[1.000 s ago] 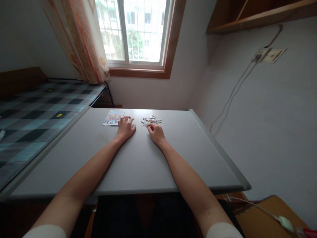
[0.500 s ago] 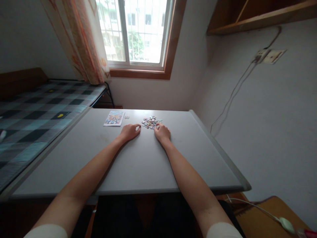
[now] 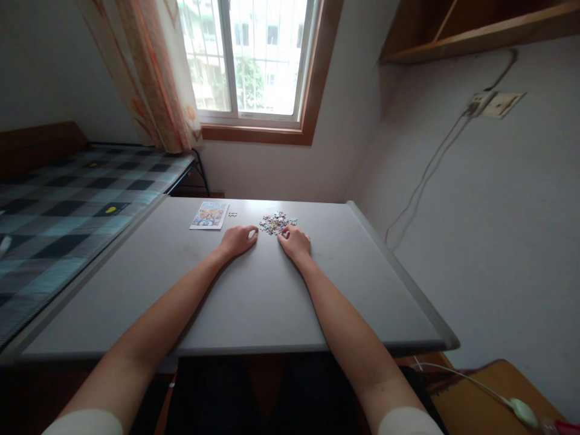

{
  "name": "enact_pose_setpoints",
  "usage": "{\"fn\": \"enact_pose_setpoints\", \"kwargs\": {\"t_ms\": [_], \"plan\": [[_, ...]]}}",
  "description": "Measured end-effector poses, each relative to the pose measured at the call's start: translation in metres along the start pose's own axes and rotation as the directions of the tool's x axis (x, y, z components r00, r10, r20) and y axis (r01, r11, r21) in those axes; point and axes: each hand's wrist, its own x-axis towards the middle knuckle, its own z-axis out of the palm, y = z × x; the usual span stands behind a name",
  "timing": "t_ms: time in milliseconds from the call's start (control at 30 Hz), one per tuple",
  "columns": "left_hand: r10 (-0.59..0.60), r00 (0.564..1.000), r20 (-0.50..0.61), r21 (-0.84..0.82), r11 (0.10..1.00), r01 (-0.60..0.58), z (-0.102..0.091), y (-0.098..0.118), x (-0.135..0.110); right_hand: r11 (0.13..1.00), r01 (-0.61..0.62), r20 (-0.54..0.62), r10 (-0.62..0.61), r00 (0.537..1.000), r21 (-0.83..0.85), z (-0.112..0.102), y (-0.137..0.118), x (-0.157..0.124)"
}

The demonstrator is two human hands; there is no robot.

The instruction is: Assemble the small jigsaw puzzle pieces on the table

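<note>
A loose pile of small colourful jigsaw puzzle pieces (image 3: 272, 222) lies on the grey-white table (image 3: 254, 296). Just left of the pile, my left hand (image 3: 238, 241) rests with its fingers curled and the thumb close to the fingertips; anything between them is too small to make out. My right hand (image 3: 296, 243) is at the pile's near right edge, thumb and forefinger bent together among the pieces, and what they grip is hidden. A printed picture sheet (image 3: 209, 216) lies left of the pile. Beside it sits a small group of pieces (image 3: 232, 214), apart from the pile.
A bed with a checked cover (image 3: 90, 199) stands left of the table. Beyond the table are a window (image 3: 267, 60) and a curtain (image 3: 154, 78). Cables (image 3: 423, 175) hang from a wall socket (image 3: 496, 104) at right, below a wooden shelf (image 3: 480, 36). A wooden stool (image 3: 489, 399) is lower right.
My right thumb has shifted slightly left along the near edge of the pile. My left hand has stayed in place.
</note>
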Motion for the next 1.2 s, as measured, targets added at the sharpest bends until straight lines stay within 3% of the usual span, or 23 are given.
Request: {"fn": "enact_pose_setpoints", "kwargs": {"t_ms": [667,1200], "plan": [[0.009,1.000,-0.001,0.004,1.000,-0.009,0.0018,-0.0011,0.0008,1.000,-0.012,0.024,0.012,1.000,0.017,-0.0002,0.0009,0.0014],[0.015,1.000,-0.008,-0.002,1.000,-0.015,0.0020,-0.0016,0.0007,0.997,-0.039,-0.035,0.041,0.999,0.061,0.0021,0.0015,0.0014]]}}
